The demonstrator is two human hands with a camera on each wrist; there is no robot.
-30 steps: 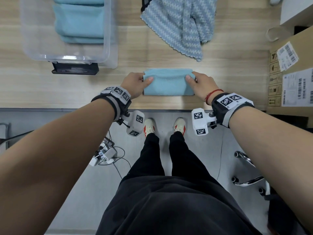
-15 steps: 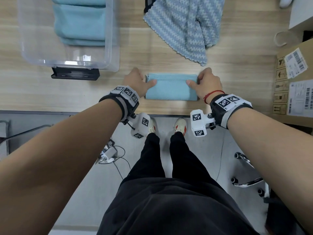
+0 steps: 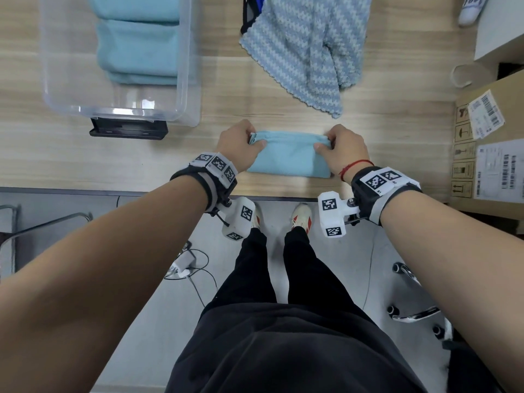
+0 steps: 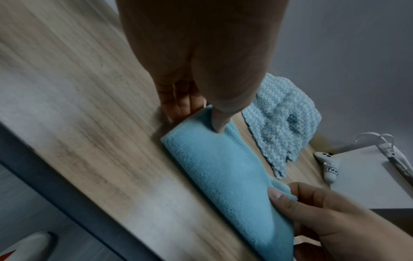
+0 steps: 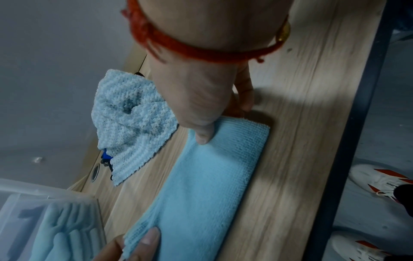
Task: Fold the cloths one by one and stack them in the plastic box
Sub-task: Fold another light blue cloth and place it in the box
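a folded light-blue microfibre cloth (image 3: 289,157) lies flat on the pale wood-grain table (image 3: 85,154), close to the table's near edge. the left hand (image 3: 239,146) pinches the cloth's far left corner, thumb on top and fingers tucked under the far edge; the left wrist view shows the thumb (image 4: 220,121) pressing into the fabric while the other fingers lie against the table just beyond it. the right hand (image 3: 344,151) grips the cloth's far right corner the same way, its thumb (image 5: 203,136) on top of the fabric and the fingers curled behind the edge. the far edge of the cloth looks slightly raised between the two hands, while its near edge rests on the table.

beyond the cloth and to its left stands a clear plastic storage box (image 3: 184,80) holding a stack of folded light-blue cloths (image 3: 139,46). a flat black object (image 3: 129,131) sits against the box's near wall. directly beyond the held cloth, a crumpled blue-and-white zigzag-knit cloth (image 3: 309,49) lies on the table, apart from it. to the right of the held cloth sits a brown cardboard carton with shipping labels (image 3: 487,154).
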